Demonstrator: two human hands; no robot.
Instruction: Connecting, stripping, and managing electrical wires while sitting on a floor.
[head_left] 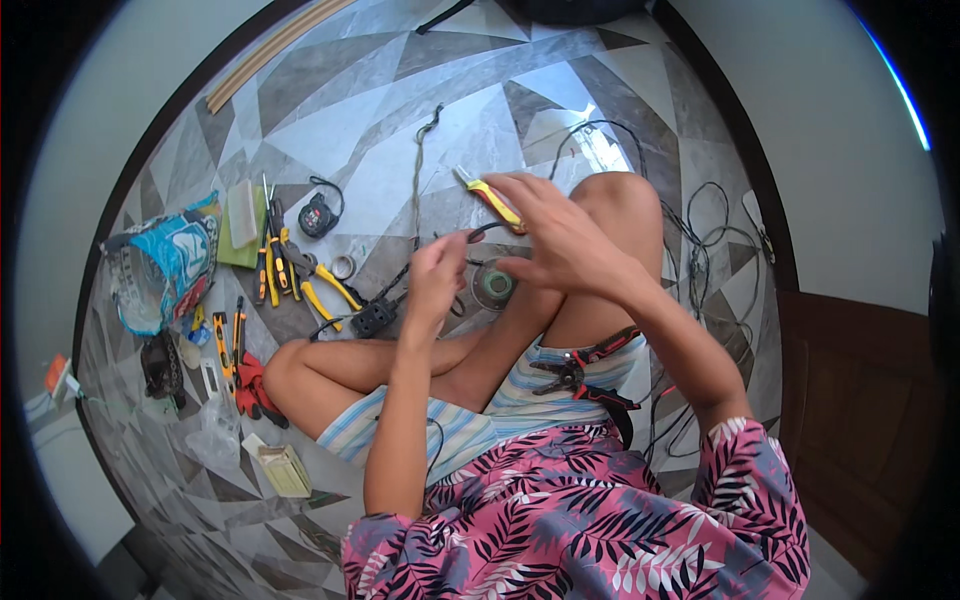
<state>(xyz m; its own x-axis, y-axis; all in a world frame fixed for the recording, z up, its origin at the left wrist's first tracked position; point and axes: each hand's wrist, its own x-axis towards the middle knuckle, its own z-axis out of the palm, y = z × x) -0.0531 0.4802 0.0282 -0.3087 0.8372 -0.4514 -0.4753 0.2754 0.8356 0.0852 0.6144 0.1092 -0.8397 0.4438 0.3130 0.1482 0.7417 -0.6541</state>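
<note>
My left hand [438, 275] pinches a black cable [485, 230] above my crossed legs. My right hand [560, 235] has its fingers apart, hovering over or beside a yellow-and-red hand tool [485, 200] with a metal tip; whether it touches it I cannot tell. Beneath my hands lies a round spool [493, 295] with a green centre, partly hidden. A black socket block [373, 318] with cable attached sits just left of my left hand. A red-and-black wire stripper [570, 375] rests on my right thigh.
At left lie pliers [325, 285], screwdrivers, a tape measure [318, 213], a blue plastic bag [165, 265], red-handled tools [255, 390] and a small box [283, 470]. Loose cables [700, 235] run at right, near a wooden door [860, 400]. Walls edge the tiled floor [370, 140].
</note>
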